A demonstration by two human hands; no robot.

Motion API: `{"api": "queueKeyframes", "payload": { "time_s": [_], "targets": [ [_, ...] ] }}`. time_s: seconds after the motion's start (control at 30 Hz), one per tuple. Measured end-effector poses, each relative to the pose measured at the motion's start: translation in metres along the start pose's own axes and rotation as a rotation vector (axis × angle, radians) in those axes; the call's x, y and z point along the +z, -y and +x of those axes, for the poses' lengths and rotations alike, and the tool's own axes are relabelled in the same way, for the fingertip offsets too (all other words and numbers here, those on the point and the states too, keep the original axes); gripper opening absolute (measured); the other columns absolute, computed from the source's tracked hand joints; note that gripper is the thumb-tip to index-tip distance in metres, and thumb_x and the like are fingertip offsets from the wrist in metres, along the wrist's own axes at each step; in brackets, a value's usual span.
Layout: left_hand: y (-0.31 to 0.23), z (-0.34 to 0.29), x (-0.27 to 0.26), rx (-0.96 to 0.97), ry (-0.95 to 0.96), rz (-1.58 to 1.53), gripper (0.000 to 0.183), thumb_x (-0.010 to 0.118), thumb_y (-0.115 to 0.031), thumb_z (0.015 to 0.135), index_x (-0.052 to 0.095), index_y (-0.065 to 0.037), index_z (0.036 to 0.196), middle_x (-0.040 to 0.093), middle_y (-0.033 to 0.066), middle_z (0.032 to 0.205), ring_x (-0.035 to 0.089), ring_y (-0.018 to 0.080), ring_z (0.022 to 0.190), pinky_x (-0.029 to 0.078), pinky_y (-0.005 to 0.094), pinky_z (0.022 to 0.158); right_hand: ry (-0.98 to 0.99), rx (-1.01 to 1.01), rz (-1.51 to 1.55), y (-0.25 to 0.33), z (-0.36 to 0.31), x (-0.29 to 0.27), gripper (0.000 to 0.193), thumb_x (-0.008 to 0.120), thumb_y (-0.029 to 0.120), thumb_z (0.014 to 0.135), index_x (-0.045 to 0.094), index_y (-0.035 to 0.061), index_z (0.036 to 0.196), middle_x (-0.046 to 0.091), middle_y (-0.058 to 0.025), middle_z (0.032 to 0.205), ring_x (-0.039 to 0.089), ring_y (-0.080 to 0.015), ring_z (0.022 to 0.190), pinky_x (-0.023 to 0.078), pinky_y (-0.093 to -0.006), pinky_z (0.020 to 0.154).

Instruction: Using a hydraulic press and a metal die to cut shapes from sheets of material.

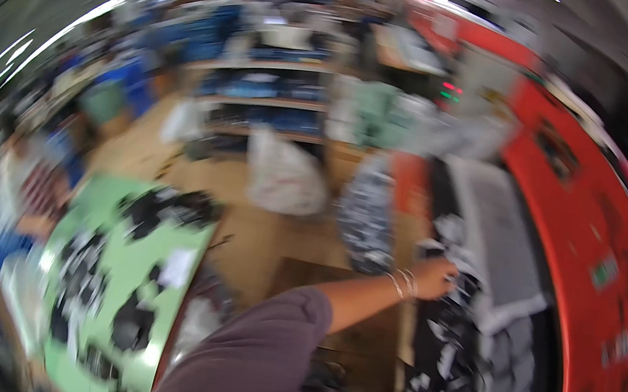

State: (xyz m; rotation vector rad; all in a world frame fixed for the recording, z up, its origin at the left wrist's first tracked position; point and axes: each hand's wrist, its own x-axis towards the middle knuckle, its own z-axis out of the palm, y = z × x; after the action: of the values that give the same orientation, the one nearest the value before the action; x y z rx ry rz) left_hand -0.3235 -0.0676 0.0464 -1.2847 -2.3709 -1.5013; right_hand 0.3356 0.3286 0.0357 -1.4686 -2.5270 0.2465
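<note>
The whole picture is smeared by motion. My left arm, in a grey-purple sleeve with thin bracelets at the wrist, stretches from the lower middle toward the right. My left hand point(432, 279) rests with curled fingers on a heap of black and white fabric pieces point(461, 359) lying along the bed of a red machine point(578, 238). The blur hides whether the fingers grip a piece. A grey flat panel point(501, 234) lies just beyond the hand. My right hand is out of sight.
A green table point(181, 257) at the left carries more black and white pieces. A brown table point(259, 228) lies between, with a white plastic bag point(284, 175) and a patterned bundle point(367, 213). Shelves of blue goods point(265, 90) stand behind. A seated person point(27, 192) is at the far left.
</note>
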Motion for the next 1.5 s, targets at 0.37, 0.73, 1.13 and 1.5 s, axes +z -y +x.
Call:
{"api": "queueKeyframes", "payload": {
  "time_s": [0.37, 0.73, 1.13, 1.5],
  "targets": [
    [0.038, 0.241, 0.2, 0.157, 0.485, 0.625, 0.065, 0.064, -0.06, 0.074, 0.057, -0.013, 0.119, 0.054, 0.0144, 0.12, 0.047, 0.0334, 0.116, 0.038, 0.053, 0.09, -0.069, 0.432, -0.494, 0.125, 0.025, 0.055, 0.027, 0.047, 0.015, 0.088, 0.061, 0.0152, 0.111, 0.059, -0.0182, 0.098, 0.062, -0.0373, 0.089, 0.05, -0.0477, 0.074],
    [0.007, 0.248, 0.256, 0.035, 0.583, 0.399, 0.039, 0.07, -0.031, 0.08, 0.057, -0.002, 0.103, 0.064, 0.0217, 0.102, 0.062, 0.0408, 0.094, 0.049, 0.0473, 0.081, -0.233, 0.762, 0.114, 0.125, 0.151, 0.085, 0.067, 0.064, 0.054, 0.081, 0.061, -0.0035, 0.115, 0.061, -0.0248, 0.115, 0.056, -0.0373, 0.112, 0.043, -0.044, 0.098],
    [0.026, 0.238, 0.256, 0.129, 0.504, 0.256, 0.025, 0.075, -0.009, 0.074, 0.062, -0.001, 0.093, 0.066, 0.0187, 0.093, 0.064, 0.0335, 0.09, 0.048, 0.0392, 0.082, -0.003, 0.952, 0.262, 0.126, 0.23, 0.09, 0.036, 0.065, 0.019, 0.081, 0.066, 0.0063, 0.115, 0.061, -0.0132, 0.125, 0.057, -0.0306, 0.118, 0.048, -0.0419, 0.096],
    [0.065, 0.187, 0.144, 0.095, 0.591, 0.324, 0.019, 0.072, -0.007, 0.072, 0.063, -0.001, 0.087, 0.065, 0.0163, 0.084, 0.063, 0.0304, 0.08, 0.048, 0.037, 0.076, 0.082, 0.906, 0.33, 0.181, 0.097, 0.062, 0.054, 0.071, 0.04, 0.079, 0.063, 0.0015, 0.116, 0.062, -0.0218, 0.118, 0.059, -0.0357, 0.111, 0.048, -0.0441, 0.091]
  ]
}}
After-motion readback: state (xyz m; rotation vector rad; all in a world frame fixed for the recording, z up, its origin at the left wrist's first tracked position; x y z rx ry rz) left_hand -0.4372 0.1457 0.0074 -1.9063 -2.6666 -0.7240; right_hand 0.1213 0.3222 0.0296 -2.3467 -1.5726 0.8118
